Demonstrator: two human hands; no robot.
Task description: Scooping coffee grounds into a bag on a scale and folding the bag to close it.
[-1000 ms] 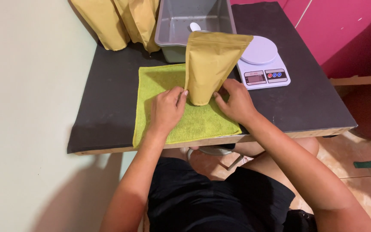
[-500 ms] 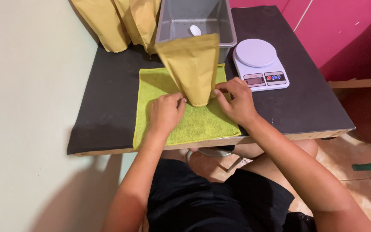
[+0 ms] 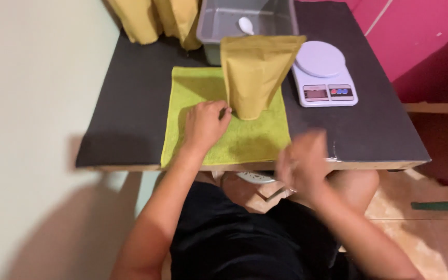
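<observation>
**One hand steadies the upright pouch on the green cloth**

My left hand [image 3: 205,124] sits on the green cloth [image 3: 224,140], its fingertips closed in a loose grip against the bottom left corner of the mustard-yellow pouch [image 3: 255,72]; I judge this keeps the pouch from tipping. My right hand [image 3: 302,163] hangs in front of the pouch, off the near edge of the tabletop [image 3: 130,114], touching nothing. It is too blurred for me to tell whether its fingers are apart or together.

The pouch stands upright near the far edge of the cloth, broad and flat across the top, narrowing toward its base, with a matte, slightly creased face. Just behind the pouch is a grey tub [image 3: 219,23] with a white scoop [image 3: 246,24] in it. Right of the pouch lies a white kitchen scale [image 3: 323,72]. Left of the tub, more yellow pouches [image 3: 154,18] lean at the tabletop's back.
</observation>
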